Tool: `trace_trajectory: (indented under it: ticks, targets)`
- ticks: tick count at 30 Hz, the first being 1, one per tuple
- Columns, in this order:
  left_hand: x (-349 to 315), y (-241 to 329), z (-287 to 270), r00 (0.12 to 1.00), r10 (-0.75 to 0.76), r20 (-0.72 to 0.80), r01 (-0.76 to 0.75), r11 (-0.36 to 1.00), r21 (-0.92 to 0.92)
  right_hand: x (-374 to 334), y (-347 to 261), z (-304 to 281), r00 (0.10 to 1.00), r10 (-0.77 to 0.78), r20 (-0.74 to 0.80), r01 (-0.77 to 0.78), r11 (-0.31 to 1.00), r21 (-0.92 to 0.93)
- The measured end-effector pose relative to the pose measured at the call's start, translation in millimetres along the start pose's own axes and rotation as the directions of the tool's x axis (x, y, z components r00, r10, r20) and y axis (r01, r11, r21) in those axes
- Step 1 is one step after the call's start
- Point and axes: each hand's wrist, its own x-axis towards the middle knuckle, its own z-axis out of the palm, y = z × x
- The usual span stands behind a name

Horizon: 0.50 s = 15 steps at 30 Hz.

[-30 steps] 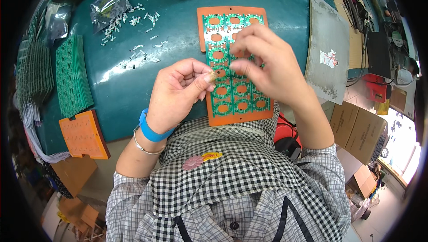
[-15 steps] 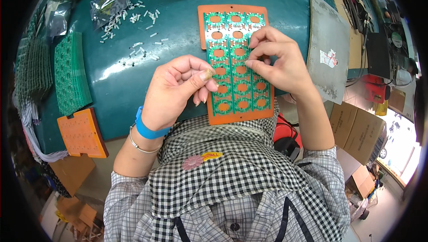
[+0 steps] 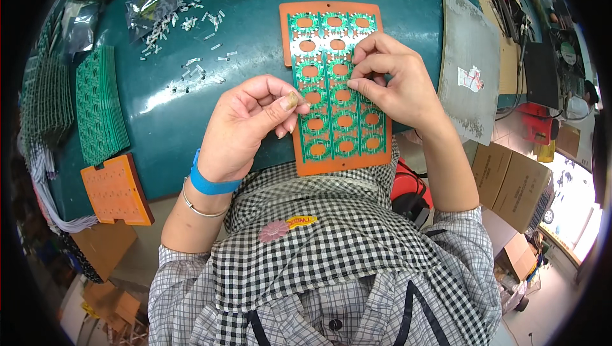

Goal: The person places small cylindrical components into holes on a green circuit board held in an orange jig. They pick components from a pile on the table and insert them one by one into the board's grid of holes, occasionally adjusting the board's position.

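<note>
Pinching with left hand (image 3: 252, 116), curling right hand (image 3: 396, 86), cannot tell if gripping, over one circuit-board panel (image 3: 329, 107) on one of two orange pallets (image 3: 319, 168).

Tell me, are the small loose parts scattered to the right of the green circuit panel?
No, the small loose parts lie on the teal tabletop, left of the green circuit panel.

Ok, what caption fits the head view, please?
Left hand and right hand over a green circuit panel on an orange board.
</note>
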Motion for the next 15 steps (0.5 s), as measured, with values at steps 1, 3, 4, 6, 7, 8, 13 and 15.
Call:
trace_trajectory:
  ticks: [1,3,4,6,7,8,13,15]
  targets:
    - [-0.4,0.2,0.3,1.0,-0.002,-0.005,0.002,1.0,0.005,0.1,0.7,-0.1,1.0,-0.01,0.002,0.01,1.0,-0.006]
    - [-1.0,0.3,0.9,1.0,-0.003,-0.015,0.003,1.0,0.015,0.1,0.5,-0.2,1.0,-0.018,0.008,0.018,1.0,-0.011]
    - [-1.3,0.1,1.1,1.0,0.0,-0.02,0.001,1.0,0.019,0.7,-0.8,-0.3,1.0,-0.016,0.012,0.016,1.0,-0.01]
    - [-1.5,-0.4,2.0,1.0,0.006,-0.026,-0.006,1.0,0.028,1.1,-2.0,1.7,0.999,-0.048,0.001,0.048,0.999,-0.017]
    - [-1.5,-0.7,2.7,1.0,0.011,-0.028,-0.01,0.999,0.031,1.3,-2.3,3.8,0.997,-0.081,-0.015,0.081,0.996,-0.027]
    - [-1.6,-1.1,3.2,0.999,0.015,-0.029,-0.014,0.999,0.035,1.2,-2.6,5.7,0.993,-0.115,-0.03,0.114,0.993,-0.038]
    - [-2.5,1.2,4.7,0.999,0.023,-0.032,-0.021,0.999,0.038,-1.2,-5.3,8.0,0.98,-0.196,-0.043,0.19,0.975,-0.114]
    - [-2.9,1.6,6.7,0.999,0.031,-0.039,-0.03,0.999,0.033,-2.1,-4.4,6.9,0.977,-0.214,-0.014,0.21,0.968,-0.134]
